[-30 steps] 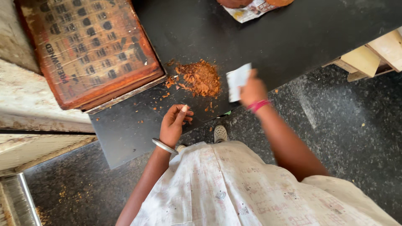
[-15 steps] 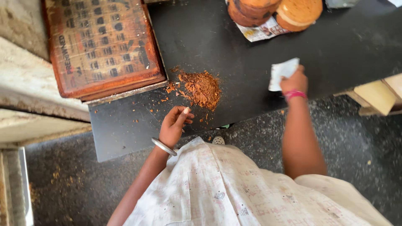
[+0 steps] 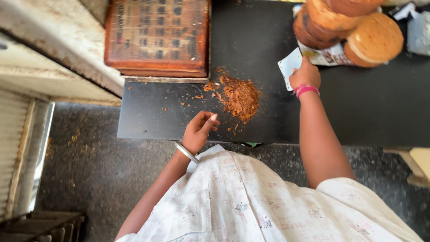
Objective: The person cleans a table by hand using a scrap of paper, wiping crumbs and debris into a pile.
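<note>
Nearest to me, my left hand [image 3: 199,131] rests at the front edge of the black slab [image 3: 156,121], at about eleven o'clock. A metal bangle [image 3: 187,152] sits on the wrist. The fingers are curled in against the thumb, and I cannot tell whether they pinch anything.

Just beyond it, at twelve o'clock, lies the pile of reddish-brown crumbs [image 3: 239,96]. It is heaped loosely on the slab, with stray bits scattered toward ten o'clock and a few near my left fingertips.

Farther out, at one o'clock, my right hand [image 3: 305,74] is clamped on a small white card [image 3: 289,65], with a pink band [image 3: 307,89] at the wrist. Hand and card are well apart from the pile, close beside the stack of round brown discs [image 3: 374,40] at two o'clock. A worn wooden board [image 3: 156,36] lies at the far ten o'clock.

As I judge it, I am between strokes of gathering the crumbs, with the card lifted away. The next move calls for setting the card's edge flat on the slab past the scattered bits and drawing it inward, so nothing spills over the near edge.
</note>
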